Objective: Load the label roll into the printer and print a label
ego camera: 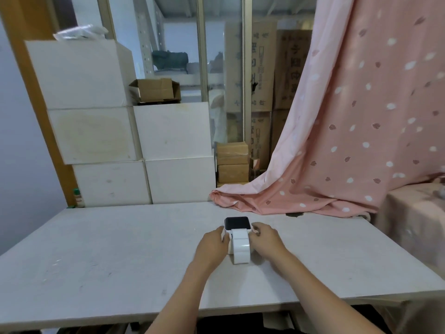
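Both grips clamped the printer (237,227): left hand (212,247) on its left side, right hand (266,239) on its right, label strip (240,247) trailing nearward between them on the tabletop (108,261).

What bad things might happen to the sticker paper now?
The white label strip hangs loose out of the printer, so it might bend or pull crooked. The left hand and right hand squeeze both sides; a hard push might slide the printer on the smooth table.
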